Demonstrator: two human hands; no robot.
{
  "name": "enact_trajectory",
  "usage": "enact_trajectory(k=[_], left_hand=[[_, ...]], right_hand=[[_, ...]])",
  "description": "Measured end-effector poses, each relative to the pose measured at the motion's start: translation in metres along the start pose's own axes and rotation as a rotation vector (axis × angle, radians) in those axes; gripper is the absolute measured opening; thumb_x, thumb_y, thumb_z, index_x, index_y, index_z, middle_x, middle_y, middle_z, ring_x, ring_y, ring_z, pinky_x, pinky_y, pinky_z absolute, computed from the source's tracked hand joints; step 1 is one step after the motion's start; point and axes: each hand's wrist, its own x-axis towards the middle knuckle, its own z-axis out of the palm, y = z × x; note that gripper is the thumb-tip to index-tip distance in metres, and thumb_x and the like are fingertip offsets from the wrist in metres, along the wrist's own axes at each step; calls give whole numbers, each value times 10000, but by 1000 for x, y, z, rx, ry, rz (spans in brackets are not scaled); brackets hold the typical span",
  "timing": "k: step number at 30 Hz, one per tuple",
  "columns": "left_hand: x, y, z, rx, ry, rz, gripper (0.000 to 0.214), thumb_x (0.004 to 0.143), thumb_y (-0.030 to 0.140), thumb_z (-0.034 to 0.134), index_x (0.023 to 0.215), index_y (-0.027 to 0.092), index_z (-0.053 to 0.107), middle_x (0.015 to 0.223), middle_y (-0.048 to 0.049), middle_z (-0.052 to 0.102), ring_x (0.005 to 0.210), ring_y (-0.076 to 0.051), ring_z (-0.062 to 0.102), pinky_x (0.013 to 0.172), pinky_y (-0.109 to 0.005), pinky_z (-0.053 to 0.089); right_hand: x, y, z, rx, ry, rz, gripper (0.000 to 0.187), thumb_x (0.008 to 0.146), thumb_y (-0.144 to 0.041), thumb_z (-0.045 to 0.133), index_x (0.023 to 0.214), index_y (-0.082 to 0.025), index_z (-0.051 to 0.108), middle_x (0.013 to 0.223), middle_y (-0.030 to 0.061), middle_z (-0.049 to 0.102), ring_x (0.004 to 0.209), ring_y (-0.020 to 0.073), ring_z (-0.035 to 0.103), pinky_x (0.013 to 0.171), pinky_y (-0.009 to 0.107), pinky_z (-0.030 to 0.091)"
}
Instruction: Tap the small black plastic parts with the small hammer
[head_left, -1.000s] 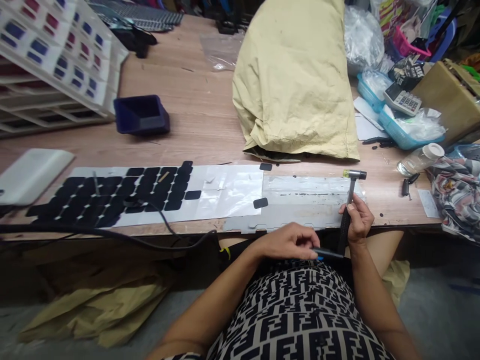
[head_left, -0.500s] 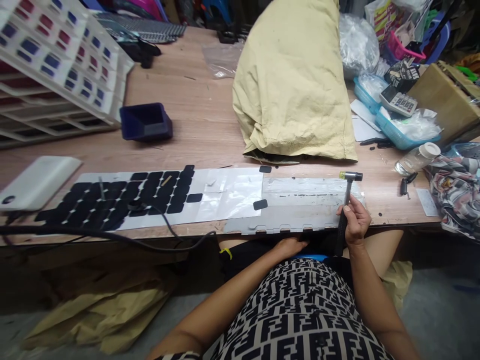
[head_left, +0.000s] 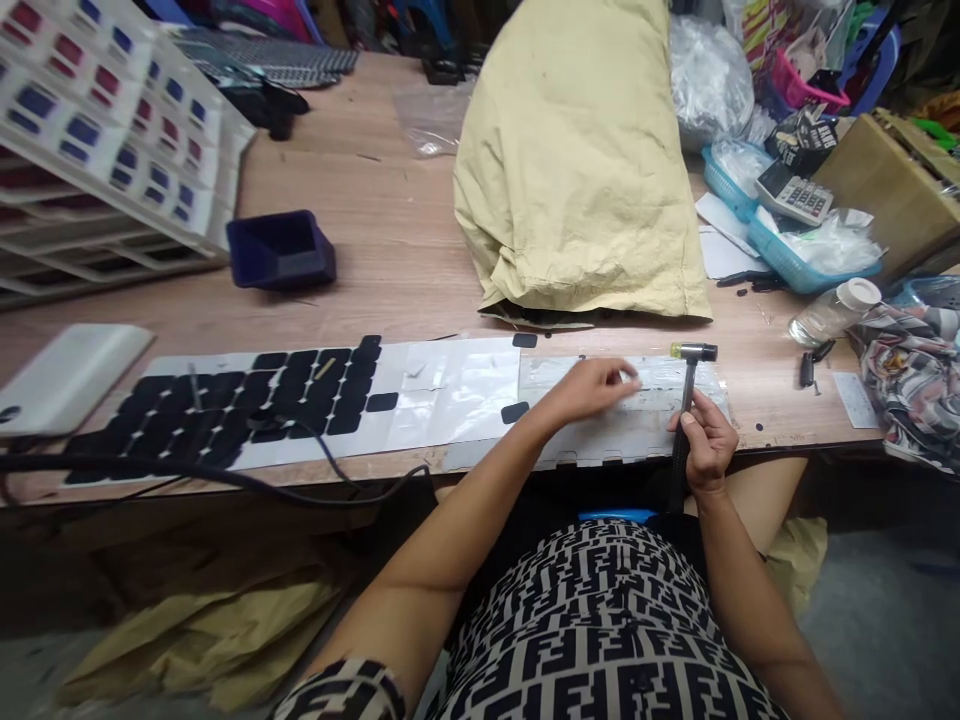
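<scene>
My right hand (head_left: 709,440) is wrapped round the handle of a small mallet (head_left: 694,352), which stands upright with one yellow face and one black face. Over the taped grey board (head_left: 555,425) hovers my left hand (head_left: 596,388), fingers loosely curled and apart, with nothing visible in them. I cannot tell whether it touches the board. Left of the board lies a white sheet (head_left: 450,385) bearing rows of black rounded patches (head_left: 300,385). Two loose black patches (head_left: 514,412) lie along the sheet's right end.
A large tan sack (head_left: 577,170) stands behind the board. To the left are a dark blue bin (head_left: 281,250), a white plastic crate (head_left: 112,120), a white device (head_left: 75,375) and a black cable (head_left: 225,475). Blue baskets (head_left: 806,255), a calculator (head_left: 795,193) and a jar (head_left: 832,312) crowd the right.
My left hand has risen from my lap to above the board. My right hand still holds the mallet in nearly the same place. The whole view has shifted slightly.
</scene>
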Motion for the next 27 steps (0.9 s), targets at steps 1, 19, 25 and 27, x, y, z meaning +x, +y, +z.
enact_trajectory(k=[1,19,25,27], left_hand=[[21,-2,-2,83,166,-51,386,941,392,587,1227,148,674,927,-65,729,817,-196,648,720,-290,461],[67,-12,0,332,419,-232,239,777,408,722,965,284,803,830,-20,744,833,-236,650,705,-315,436],[9,-37,3,320,350,-24,216,765,328,753,952,231,803,806,-23,678,826,-210,604,742,-318,439],[8,-43,8,347,382,37,247,765,340,777,987,233,793,842,-27,668,897,-226,593,832,-348,441]], right_hand=[[0,0,0,-4,-4,-7,404,854,-309,636,1227,-178,719,631,-18,668,589,154,601,630,315,487],[-1,7,-3,-91,-86,-37,413,879,-272,625,1278,-189,695,655,-26,665,613,159,623,671,330,523],[3,0,-2,-116,-149,-43,413,891,-264,614,1288,-180,691,652,-27,657,620,158,618,690,332,518],[4,-3,-2,-148,-179,-51,406,892,-262,611,1279,-172,696,650,-28,653,617,153,607,682,323,512]])
